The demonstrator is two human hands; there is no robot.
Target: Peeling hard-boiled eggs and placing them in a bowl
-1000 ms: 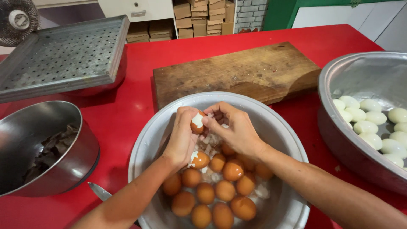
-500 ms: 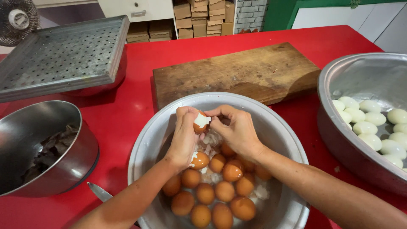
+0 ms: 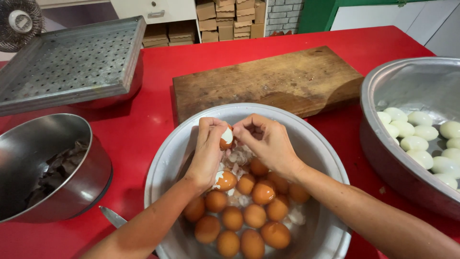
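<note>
Left hand [image 3: 208, 156]: gripping a half-peeled egg [image 3: 226, 138] over the metal basin [image 3: 163, 168].
Right hand [image 3: 268, 144]: pinching the egg's shell.
Brown eggs [image 3: 239, 216]: lying below, near.
Peeled eggs [image 3: 421, 141]: sitting far right.

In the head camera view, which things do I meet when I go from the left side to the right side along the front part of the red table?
Steel bowl with dark scraps → left hand → half-peeled egg → right hand, all three over the middle basin of brown eggs → large basin of peeled white eggs.
</note>
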